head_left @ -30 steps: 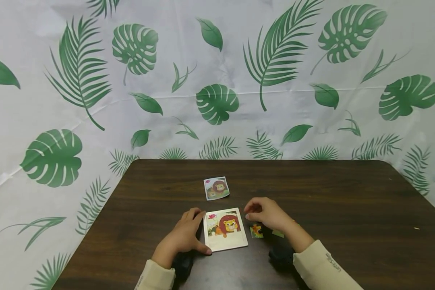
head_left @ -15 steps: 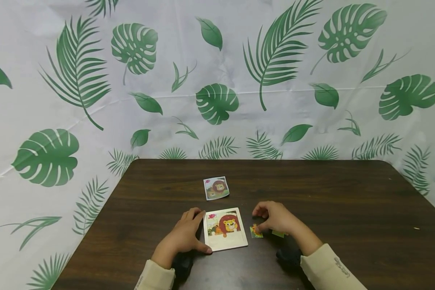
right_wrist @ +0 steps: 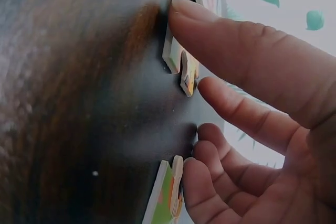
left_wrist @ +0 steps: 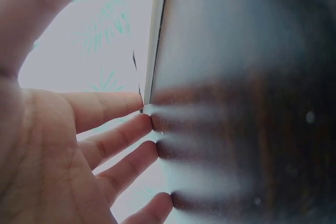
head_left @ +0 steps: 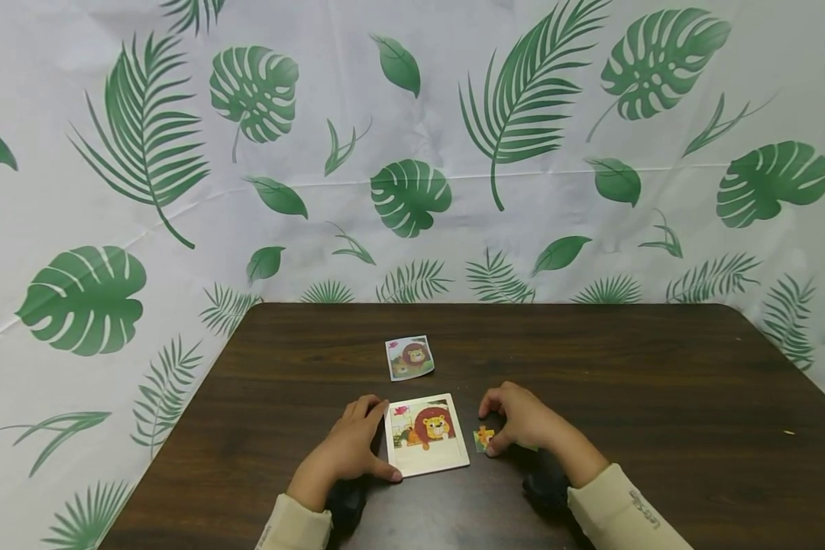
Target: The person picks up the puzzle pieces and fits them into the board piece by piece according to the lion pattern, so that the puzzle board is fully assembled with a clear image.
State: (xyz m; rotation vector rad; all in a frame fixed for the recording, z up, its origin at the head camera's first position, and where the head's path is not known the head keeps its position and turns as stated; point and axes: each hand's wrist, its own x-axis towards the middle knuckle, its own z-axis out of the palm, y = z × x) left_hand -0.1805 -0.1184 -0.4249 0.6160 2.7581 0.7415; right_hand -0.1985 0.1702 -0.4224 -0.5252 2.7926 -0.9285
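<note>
A wooden puzzle board [head_left: 428, 461] showing a lion lies on the table, its lower strip bare wood. My left hand [head_left: 353, 441] spans its left side, thumb at the near corner and index fingertip at the far corner. In the left wrist view the fingers are fairly straight, their tips down at the table beside the board's edge [left_wrist: 156, 35]. To the right lies a loose puzzle piece [head_left: 481, 438]. My right hand [head_left: 528, 420] touches it with the thumb; the index fingertip is close to its other end. A second puzzle piece [right_wrist: 163, 195] lies by the other fingers.
A picture card [head_left: 409, 358] with the same lion scene lies beyond the board. The dark wood-grain table [head_left: 626, 367] reaches back to a white cloth [head_left: 316, 99] printed with green leaves.
My right hand has shifted right and nearer to me, and its thumb has come down onto the loose puzzle piece's near right side. The left hand and the board stay put.
</note>
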